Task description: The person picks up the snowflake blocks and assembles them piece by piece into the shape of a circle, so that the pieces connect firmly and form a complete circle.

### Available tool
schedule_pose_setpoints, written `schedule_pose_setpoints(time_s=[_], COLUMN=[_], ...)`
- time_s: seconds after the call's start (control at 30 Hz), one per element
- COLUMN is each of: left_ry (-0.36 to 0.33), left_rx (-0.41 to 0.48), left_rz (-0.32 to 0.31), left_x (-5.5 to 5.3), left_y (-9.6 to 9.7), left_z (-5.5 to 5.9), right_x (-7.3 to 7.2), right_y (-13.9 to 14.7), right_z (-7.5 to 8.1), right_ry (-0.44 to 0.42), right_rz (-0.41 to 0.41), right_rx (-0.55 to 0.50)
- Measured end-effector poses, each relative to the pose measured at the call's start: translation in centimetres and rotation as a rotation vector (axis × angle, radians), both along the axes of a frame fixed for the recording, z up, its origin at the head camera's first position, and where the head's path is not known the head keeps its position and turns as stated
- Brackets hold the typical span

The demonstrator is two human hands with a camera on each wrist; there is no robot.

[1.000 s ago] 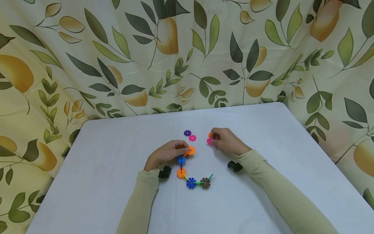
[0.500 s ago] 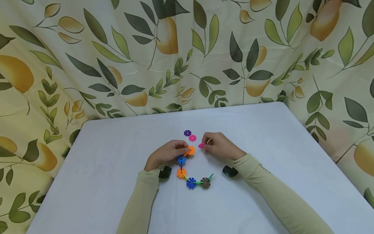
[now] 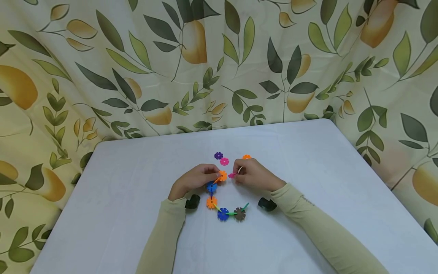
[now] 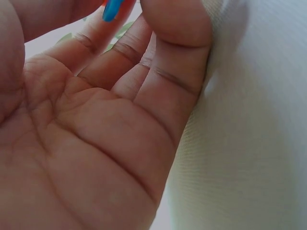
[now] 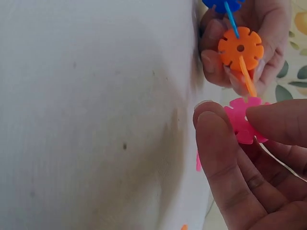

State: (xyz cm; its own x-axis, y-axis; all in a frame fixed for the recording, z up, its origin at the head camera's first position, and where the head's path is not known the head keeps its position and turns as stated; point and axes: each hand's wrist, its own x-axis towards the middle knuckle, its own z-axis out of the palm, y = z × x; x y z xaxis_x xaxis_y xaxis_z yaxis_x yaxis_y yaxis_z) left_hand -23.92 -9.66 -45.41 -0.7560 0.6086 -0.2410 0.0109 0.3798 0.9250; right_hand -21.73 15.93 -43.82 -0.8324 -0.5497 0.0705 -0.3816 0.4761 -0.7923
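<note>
A curved chain of slotted plastic snowflake discs lies on the white table: orange, blue [image 3: 211,187], orange [image 3: 211,202], dark blue [image 3: 223,214], brown [image 3: 239,214], with green ones edge-on between. My left hand [image 3: 196,177] pinches the chain's upper end by an orange snowflake disc [image 3: 222,176]. In my right hand [image 3: 258,175], thumb and finger pinch a pink snowflake disc [image 5: 247,120]. Its slotted edge is right at the edge-on orange disc [image 5: 247,79] at the chain's end in the right wrist view. Most of the chain is out of the left wrist view, where a blue edge [image 4: 112,9] shows.
Loose purple [image 3: 218,155] and pink [image 3: 224,161] discs lie beyond the hands. Another orange disc [image 3: 246,156] sits just behind the right hand. Black wrist cameras [image 3: 192,201] hang under both wrists. A patterned curtain [image 3: 219,68] stands behind the table [image 3: 137,190].
My right hand has moved left and toward the chain's end with the pink disc, uncovering the loose orange disc behind it. My left hand and the chain have stayed nearly still.
</note>
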Motion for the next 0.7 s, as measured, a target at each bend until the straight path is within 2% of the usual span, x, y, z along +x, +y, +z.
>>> schedule_pose_setpoints(time_s=[0.33, 0.53, 0.7], left_ry=[-0.01, -0.009, -0.011], left_rx=[-0.02, -0.029, -0.033], left_rz=[0.021, 0.03, 0.042], left_x=[-0.16, -0.18, -0.15], left_y=[0.26, 0.33, 0.48], left_z=[0.04, -0.02, -0.15], right_x=[0.14, 0.17, 0.3], right_y=[-0.25, -0.51, -0.85], right_z=[-0.56, -0.7, -0.49], right_ry=[0.071, 0.067, 0.091], right_rz=[0.003, 0.004, 0.008], right_rx=[-0.015, -0.055, -0.049])
